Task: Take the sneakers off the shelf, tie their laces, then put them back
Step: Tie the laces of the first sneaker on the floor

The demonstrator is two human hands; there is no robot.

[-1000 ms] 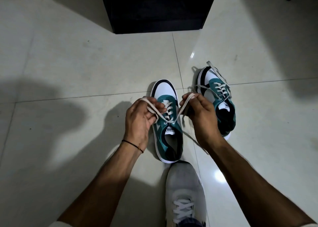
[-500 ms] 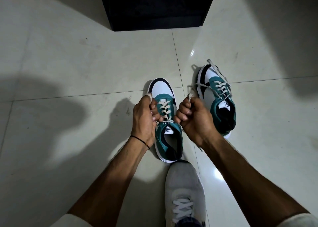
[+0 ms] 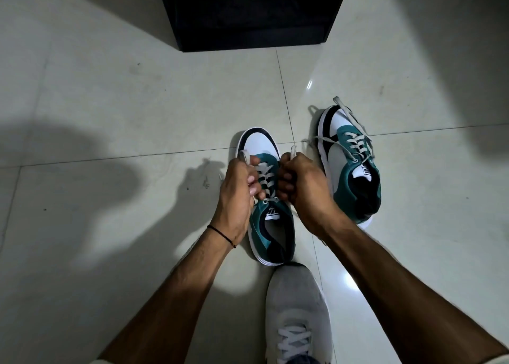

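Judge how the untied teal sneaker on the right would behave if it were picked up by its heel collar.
The right sneaker would probably lift easily; it looks like a light low-top. Its loose laces trail over the toe and onto the floor, so they would likely dangle limply. The flat sole should keep it from rolling when set down.

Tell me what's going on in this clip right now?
A person is crouched over two teal-and-white sneakers on a tiled floor. The left hand and right hand each grip one lace end of the nearer sneaker, fists close together over its eyelets; no bow shows. The other sneaker lies to the right, laces loose. The dark shelf stands ahead, and the person's own grey shoe is at the bottom.
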